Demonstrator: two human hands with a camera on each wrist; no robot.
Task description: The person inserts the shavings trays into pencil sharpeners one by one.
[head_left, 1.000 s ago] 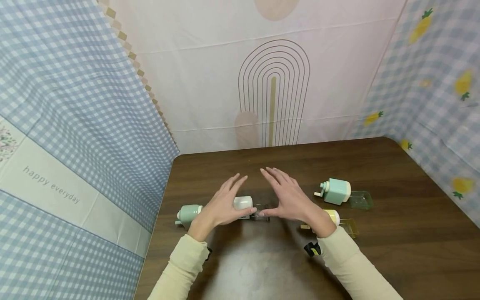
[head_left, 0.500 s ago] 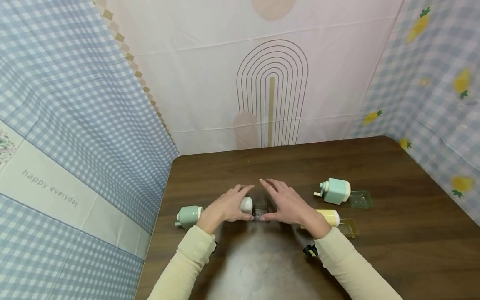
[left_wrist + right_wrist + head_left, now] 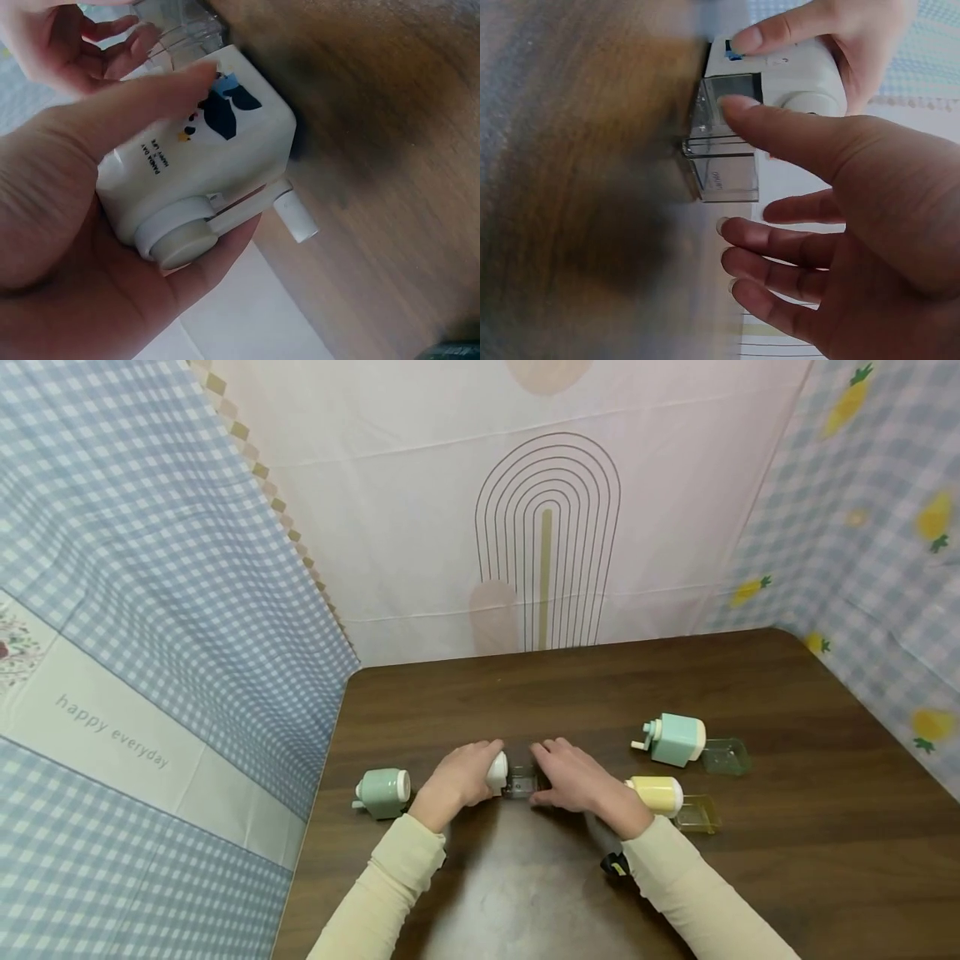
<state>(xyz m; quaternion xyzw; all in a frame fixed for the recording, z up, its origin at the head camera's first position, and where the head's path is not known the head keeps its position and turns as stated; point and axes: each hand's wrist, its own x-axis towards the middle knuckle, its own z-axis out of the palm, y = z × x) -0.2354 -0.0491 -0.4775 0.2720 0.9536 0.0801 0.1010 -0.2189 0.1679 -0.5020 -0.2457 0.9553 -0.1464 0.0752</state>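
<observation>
A white crank pencil sharpener (image 3: 498, 772) with a panda print lies on its side on the table, its crank (image 3: 259, 210) pointing left. My left hand (image 3: 459, 777) grips its body, thumb across the printed face and fingers around the other side. From its right end sticks a clear drawer (image 3: 731, 176), partly pulled out. My right hand (image 3: 573, 778) is at that drawer, thumb (image 3: 780, 131) overlapping it in the right wrist view. Its other fingers (image 3: 780, 244) are spread, loosely bent, just past the drawer's end.
A sage green sharpener (image 3: 382, 792) lies left of my left hand. To the right are a turquoise sharpener (image 3: 678, 740) with its green drawer (image 3: 726, 757) out and a yellow one (image 3: 656, 794) with an amber drawer (image 3: 697, 814), close by my right wrist. Fabric curtains (image 3: 420, 527) hang behind the table.
Both hands have come down from above the table. My left hand has closed around the white pencil sharpener, and my right hand has lowered to the clear drawer's end.
</observation>
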